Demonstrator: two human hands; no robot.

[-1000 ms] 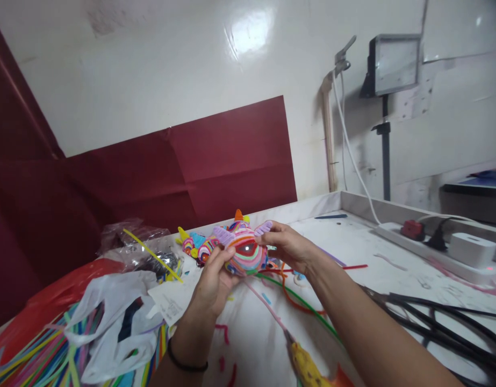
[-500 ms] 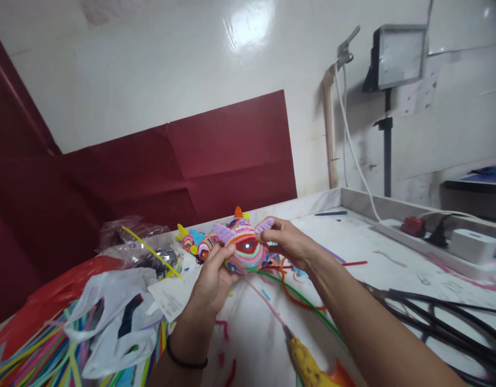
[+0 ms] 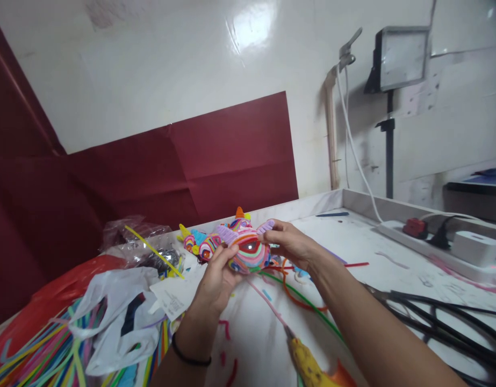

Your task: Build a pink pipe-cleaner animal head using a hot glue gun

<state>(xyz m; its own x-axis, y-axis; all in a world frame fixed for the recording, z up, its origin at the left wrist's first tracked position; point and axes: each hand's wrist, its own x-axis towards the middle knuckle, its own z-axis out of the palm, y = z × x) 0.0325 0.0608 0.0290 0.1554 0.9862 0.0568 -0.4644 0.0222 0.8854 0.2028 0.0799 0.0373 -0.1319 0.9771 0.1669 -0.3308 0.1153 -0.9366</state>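
Between both hands is a round pipe-cleaner figure (image 3: 250, 262), striped in many colours, with two lilac ear-like pieces on top and a dark shiny patch ringed in red at its front. My left hand (image 3: 218, 274) grips its left side, thumb on the front. At the upper right, my right hand (image 3: 286, 242) pinches near the base of the right lilac piece. Right behind stand more colourful pipe-cleaner figures (image 3: 207, 244), partly hidden. Below the hands lie a pink pipe cleaner (image 3: 266, 301), a green pipe cleaner (image 3: 304, 298) and a yellow glue gun (image 3: 306, 363).
Bundled pipe cleaners (image 3: 42, 349) and a white plastic bag (image 3: 122, 317) fill the left side. Black cables (image 3: 429, 317) coil at right, below a power strip (image 3: 396, 234) with plugs. A raised rim (image 3: 320, 204) borders the table's back. A lamp (image 3: 403, 59) stands behind.
The whole view has shifted very slightly. Both hands keep the same hold on the figure, with no other clear movement.
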